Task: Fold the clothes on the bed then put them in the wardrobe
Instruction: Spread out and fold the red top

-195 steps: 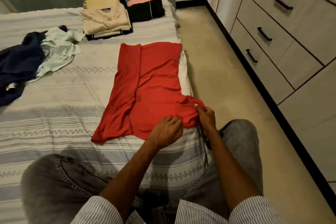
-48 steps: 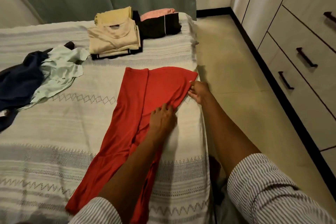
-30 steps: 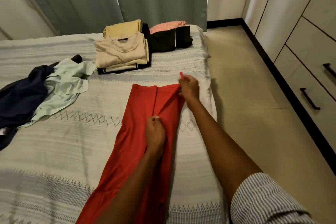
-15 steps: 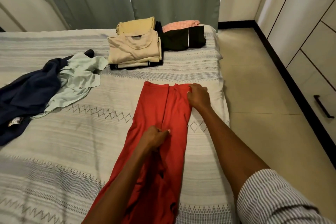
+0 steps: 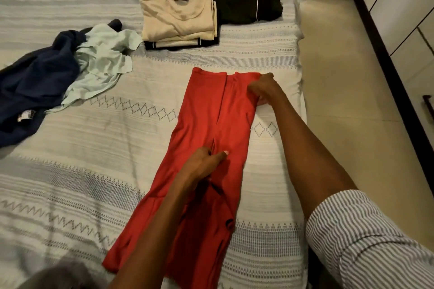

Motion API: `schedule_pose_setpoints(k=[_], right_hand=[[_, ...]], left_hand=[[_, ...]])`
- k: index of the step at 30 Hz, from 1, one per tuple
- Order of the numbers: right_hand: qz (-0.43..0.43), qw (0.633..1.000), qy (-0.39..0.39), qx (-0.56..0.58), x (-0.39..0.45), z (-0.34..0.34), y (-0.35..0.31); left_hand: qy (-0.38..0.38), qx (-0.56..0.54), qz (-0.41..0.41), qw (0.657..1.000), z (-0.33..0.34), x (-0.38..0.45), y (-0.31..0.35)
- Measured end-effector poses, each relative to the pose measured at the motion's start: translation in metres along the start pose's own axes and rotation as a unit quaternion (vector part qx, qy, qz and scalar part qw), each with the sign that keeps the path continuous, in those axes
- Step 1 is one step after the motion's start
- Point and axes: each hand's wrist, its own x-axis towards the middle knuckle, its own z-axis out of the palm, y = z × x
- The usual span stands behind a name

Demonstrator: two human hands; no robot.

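Red garment [image 5: 206,138], seen from the head camera, lies on the white patterned bedspread [image 5: 94,148] near the bed's right edge, folded into a long narrow strip. Its long axis runs from the near edge of the bed to the far side, leaning slightly rightward as it goes, with a straight hem at the far end and a wider flare at the near left. Down the middle runs a lengthwise crease where the folded sides meet. The left hand [image 5: 202,164] rests on that crease midway along the strip, fingers curled and pinching the cloth. The right hand [image 5: 263,87] grips the far right corner, fingers curled round the edge. Farther off sit two folded stacks, beige clothes [image 5: 178,16] and black clothes [image 5: 249,7] side by side. At far left lie a crumpled mint shirt [image 5: 101,63] and navy garment [image 5: 35,82], touching.
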Motion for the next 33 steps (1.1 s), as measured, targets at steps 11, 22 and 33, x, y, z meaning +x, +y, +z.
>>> schedule_pose_setpoints(k=[11, 22, 33], right_hand=[[-0.128, 0.985, 0.119, -0.016, -0.044, 0.015, 0.025], [-0.021, 0.998, 0.032, 0.042, -0.177, 0.059, 0.113], [-0.071, 0.992, 0.033, -0.098, -0.262, 0.084, 0.143]], left_hand=[[0.129, 0.088, 0.104, 0.982, 0.013, -0.035, -0.035], [0.042, 0.099, 0.062, 0.992, -0.003, -0.06, -0.056], [0.118, 0.213, 0.172, 0.955, 0.005, -0.098, -0.082]])
